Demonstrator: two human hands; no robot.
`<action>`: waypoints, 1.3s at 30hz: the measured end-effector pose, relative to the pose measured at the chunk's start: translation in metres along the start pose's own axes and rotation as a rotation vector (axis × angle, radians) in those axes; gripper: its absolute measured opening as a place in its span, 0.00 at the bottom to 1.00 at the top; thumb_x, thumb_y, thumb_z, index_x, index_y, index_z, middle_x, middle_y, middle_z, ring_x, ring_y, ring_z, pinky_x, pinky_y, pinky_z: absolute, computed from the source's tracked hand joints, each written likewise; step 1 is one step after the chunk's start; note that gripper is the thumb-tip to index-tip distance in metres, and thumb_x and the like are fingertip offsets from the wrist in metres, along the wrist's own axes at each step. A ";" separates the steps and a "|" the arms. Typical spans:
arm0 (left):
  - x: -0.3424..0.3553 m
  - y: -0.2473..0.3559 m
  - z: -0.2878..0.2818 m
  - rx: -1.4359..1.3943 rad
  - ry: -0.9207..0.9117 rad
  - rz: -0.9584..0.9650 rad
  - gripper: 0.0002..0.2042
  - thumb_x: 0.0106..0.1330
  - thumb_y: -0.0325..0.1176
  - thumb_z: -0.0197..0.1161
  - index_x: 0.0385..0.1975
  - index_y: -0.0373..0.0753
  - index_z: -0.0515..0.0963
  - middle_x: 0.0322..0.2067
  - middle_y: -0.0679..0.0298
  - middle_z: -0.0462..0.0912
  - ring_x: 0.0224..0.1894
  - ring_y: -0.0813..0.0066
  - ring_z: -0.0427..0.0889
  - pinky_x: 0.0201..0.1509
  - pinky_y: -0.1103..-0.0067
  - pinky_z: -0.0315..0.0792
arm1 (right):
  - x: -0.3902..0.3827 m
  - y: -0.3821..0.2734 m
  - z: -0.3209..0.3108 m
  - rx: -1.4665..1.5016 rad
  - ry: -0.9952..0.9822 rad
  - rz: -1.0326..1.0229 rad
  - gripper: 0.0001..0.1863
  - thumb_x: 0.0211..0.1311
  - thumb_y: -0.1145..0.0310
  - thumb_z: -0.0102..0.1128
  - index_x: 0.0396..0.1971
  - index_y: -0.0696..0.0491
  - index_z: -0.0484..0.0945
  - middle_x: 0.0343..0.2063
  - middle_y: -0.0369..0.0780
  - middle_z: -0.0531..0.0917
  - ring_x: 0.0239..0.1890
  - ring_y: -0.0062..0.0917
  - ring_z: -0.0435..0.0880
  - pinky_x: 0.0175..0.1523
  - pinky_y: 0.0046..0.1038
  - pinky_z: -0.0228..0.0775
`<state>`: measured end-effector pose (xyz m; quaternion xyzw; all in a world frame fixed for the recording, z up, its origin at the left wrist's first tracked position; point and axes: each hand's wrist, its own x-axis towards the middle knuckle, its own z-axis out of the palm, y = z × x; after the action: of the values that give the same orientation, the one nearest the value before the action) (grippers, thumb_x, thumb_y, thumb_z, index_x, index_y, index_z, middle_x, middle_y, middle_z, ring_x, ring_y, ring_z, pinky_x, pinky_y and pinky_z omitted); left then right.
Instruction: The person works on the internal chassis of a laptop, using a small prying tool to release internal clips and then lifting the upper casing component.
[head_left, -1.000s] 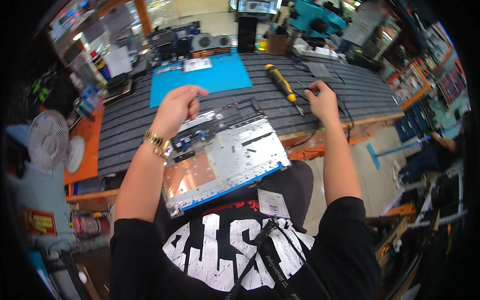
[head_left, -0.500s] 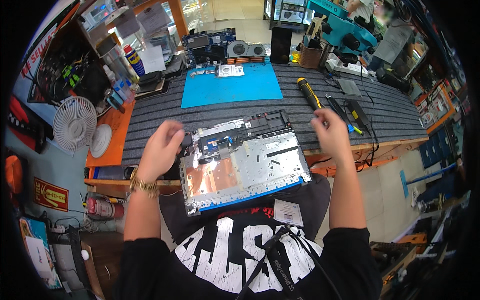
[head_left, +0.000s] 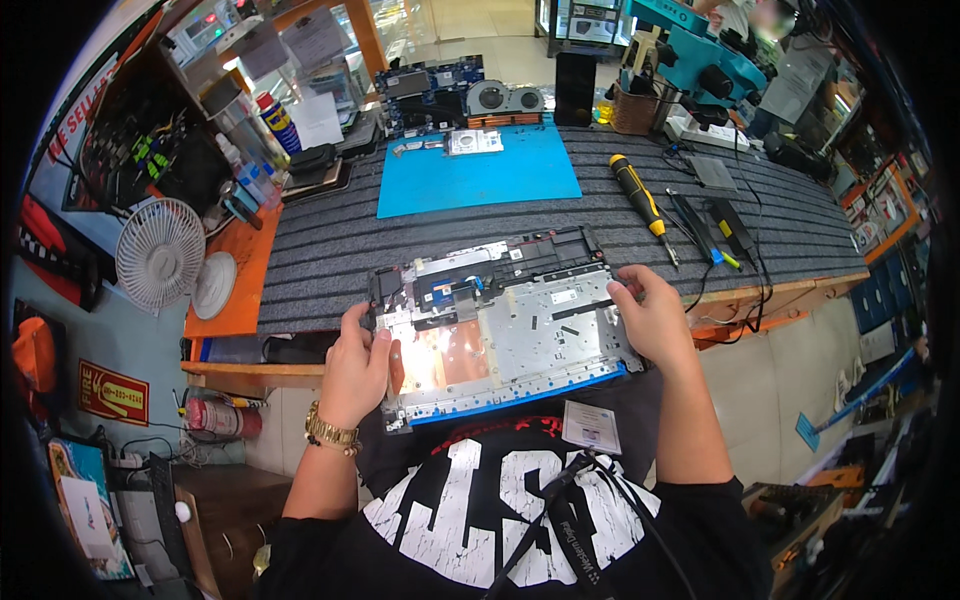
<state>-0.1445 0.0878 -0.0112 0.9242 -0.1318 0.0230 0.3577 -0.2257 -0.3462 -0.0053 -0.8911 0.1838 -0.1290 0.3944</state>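
Note:
A stripped laptop chassis (head_left: 548, 335), silver with a coppery patch and a blue strip along its near edge, rests between my lap and the bench's front edge. My left hand (head_left: 357, 372) grips its left side, thumb on top and fingers around the edge. On the opposite side, my right hand (head_left: 652, 316) holds the right edge, thumb on top and its other fingers partly hidden. A short ribbon cable and dark plastic parts show along the chassis's far half. Beyond my right hand lies a yellow and black screwdriver (head_left: 640, 196).
A blue mat (head_left: 480, 186) on the striped bench carries a silver drive-like part (head_left: 474, 142). Behind it are a circuit board (head_left: 432, 82) and a twin-fan cooler (head_left: 507, 98). Tools and a black adapter (head_left: 731, 228) lie right; a white fan (head_left: 160, 253) stands left.
Both hands, raised in the air beside the chassis before, have come down and taken hold of its left and right edges. The view has shifted slightly.

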 end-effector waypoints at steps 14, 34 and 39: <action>0.091 0.035 -0.043 -0.206 0.073 0.142 0.29 0.89 0.36 0.66 0.82 0.29 0.69 0.39 0.63 0.85 0.37 0.78 0.85 0.44 0.75 0.80 | 0.065 -0.018 -0.004 0.179 0.150 -0.101 0.31 0.75 0.58 0.81 0.67 0.65 0.85 0.38 0.39 0.90 0.41 0.24 0.87 0.48 0.32 0.80; 0.340 0.032 0.022 -0.351 0.363 0.068 0.49 0.84 0.55 0.70 0.90 0.24 0.58 0.87 0.34 0.66 0.90 0.45 0.65 0.91 0.65 0.60 | 0.312 -0.045 0.103 0.143 0.544 -0.355 0.43 0.69 0.56 0.83 0.75 0.67 0.77 0.63 0.58 0.89 0.66 0.46 0.89 0.73 0.43 0.79; 0.352 0.022 0.040 -0.323 0.452 0.164 0.47 0.86 0.55 0.69 0.88 0.23 0.61 0.84 0.33 0.69 0.87 0.43 0.69 0.91 0.63 0.61 | 0.321 -0.034 0.116 0.192 0.586 -0.415 0.43 0.69 0.60 0.83 0.77 0.67 0.74 0.64 0.57 0.88 0.66 0.44 0.89 0.73 0.43 0.79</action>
<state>0.1867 -0.0346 0.0215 0.8131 -0.1252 0.2358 0.5174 0.1140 -0.3872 -0.0282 -0.7936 0.0913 -0.4724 0.3723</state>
